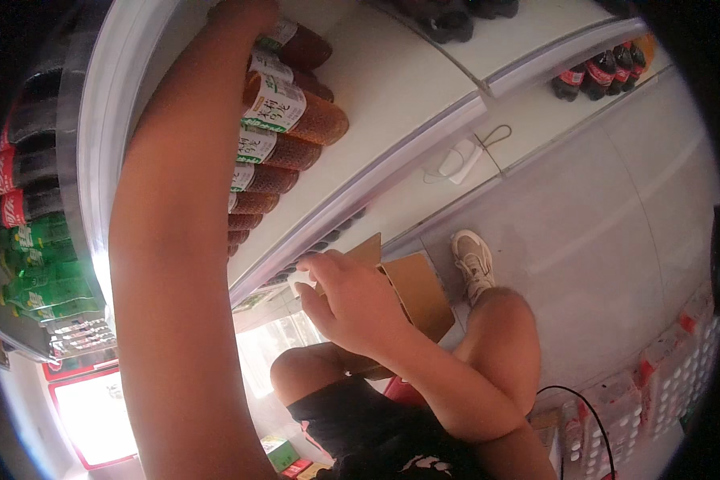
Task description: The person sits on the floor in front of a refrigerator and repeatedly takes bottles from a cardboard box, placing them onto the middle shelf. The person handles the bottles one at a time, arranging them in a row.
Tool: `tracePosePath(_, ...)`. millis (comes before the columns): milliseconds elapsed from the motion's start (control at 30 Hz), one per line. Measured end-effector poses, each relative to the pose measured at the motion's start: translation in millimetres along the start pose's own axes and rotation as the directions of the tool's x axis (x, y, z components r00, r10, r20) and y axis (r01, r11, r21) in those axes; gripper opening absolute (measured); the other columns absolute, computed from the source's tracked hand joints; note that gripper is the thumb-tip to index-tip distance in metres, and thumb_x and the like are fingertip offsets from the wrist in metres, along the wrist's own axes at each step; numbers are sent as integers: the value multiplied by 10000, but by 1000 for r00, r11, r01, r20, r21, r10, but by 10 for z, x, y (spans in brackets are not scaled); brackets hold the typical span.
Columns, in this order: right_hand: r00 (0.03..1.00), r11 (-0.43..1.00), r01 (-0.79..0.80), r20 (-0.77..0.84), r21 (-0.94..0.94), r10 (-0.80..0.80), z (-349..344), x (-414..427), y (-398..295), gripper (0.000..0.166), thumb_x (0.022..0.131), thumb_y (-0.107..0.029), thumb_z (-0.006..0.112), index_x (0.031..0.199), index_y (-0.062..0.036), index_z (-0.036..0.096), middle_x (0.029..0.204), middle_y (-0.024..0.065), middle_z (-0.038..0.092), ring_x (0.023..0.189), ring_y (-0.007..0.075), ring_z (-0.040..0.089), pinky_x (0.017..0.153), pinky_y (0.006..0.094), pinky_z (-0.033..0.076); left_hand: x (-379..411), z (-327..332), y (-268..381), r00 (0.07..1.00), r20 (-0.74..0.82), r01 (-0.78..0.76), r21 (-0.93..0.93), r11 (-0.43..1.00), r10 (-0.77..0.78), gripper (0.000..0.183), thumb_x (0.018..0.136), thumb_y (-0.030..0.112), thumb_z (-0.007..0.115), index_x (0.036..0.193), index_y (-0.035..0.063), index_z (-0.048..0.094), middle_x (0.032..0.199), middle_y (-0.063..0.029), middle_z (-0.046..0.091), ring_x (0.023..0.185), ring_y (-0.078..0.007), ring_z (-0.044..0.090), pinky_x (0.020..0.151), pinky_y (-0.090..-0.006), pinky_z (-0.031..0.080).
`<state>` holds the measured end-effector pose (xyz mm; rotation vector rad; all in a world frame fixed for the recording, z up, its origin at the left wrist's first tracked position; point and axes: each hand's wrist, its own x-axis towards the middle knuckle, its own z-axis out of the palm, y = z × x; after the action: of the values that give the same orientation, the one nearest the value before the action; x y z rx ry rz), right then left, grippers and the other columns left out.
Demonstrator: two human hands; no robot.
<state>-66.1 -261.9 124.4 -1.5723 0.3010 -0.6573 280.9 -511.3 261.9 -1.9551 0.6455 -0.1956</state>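
Observation:
My left arm reaches up a white shelf (pixel 390 90), and my left hand (pixel 246 15) is at the top rim, beside a row of brown tea bottles (pixel 321 120) with white and green labels. The fingers are blurred and partly cut off, so a grip cannot be made out. Lower down, my right hand (pixel 351 300) has its thumb and index finger apart, with nothing seen between them. Behind and below it is an open cardboard box (pixel 420 294) with raised flaps, near my legs. The inside of the box is mostly hidden by the hand.
Dark cola bottles (pixel 27 168) and green soda bottles (pixel 48 264) line a shelf at the left. More cola bottles (pixel 600 75) stand at upper right. A white power strip (pixel 465 162) lies below the shelf edge. Plastic-wrapped packs (pixel 618 402) and a black cable (pixel 594 414) are at lower right.

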Motion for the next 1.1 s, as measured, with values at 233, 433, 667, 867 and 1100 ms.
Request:
tracePosePath(233, 1000, 1000, -2, -22, -26, 2, -107, 14, 21, 266, 921, -183, 658, 1132, -29, 610, 935, 170, 678, 825, 370, 679, 721, 476, 532, -389, -151, 258, 944, -325, 44, -59, 997, -61, 211, 982, 144, 629, 1144, 75, 745, 1217, -70, 693, 1005, -238, 685, 786, -390, 589)
tracePosePath(433, 999, 995, 32, -9, -95, -33, -94, -12, 28, 260, 921, -190, 651, 1124, -32, 617, 948, 177, 678, 831, 391, 669, 718, 478, 530, -626, -5, 394, 790, -591, 108, -124, 986, -161, 296, 962, 180, 641, 1224, 56, 701, 1201, -116, 691, 1092, -305, 673, 902, -490, 576)
tracePosePath(667, 994, 997, 65, -81, -52, -69, -96, 85, 48, 215, 887, -149, 648, 1063, -29, 620, 854, 184, 681, 774, 381, 683, 730, 498, 548, -1768, 289, 408, 423, -906, -374, -212, 903, -37, 182, 920, 172, 669, 1057, 66, 727, 909, -110, 688, 834, -293, 694, 724, -439, 566)
tracePosePath(867, 942, 1000, -10, -336, -28, 0, -478, 146, 109, 169, 931, -150, 648, 1047, -26, 651, 866, 118, 694, 762, 270, 671, 674, 383, 532, -2962, 1521, 793, 436, -840, -814, -521, 256, -321, 153, 946, 159, 672, 977, 31, 751, 750, -101, 690, 649, -237, 671, 625, -356, 530)
tracePosePath(1100, 979, 993, -109, -167, 45, 115, -487, 131, 145, 164, 996, -134, 644, 1099, -9, 663, 930, -14, 667, 824, 57, 568, 753, 211, 459, -3996, 3786, 2187, 945, -71, -140, -970, -199, -320, 331, 1003, 258, 620, 850, -18, 720, 707, -185, 660, 634, -221, 639, 622, -380, 504)
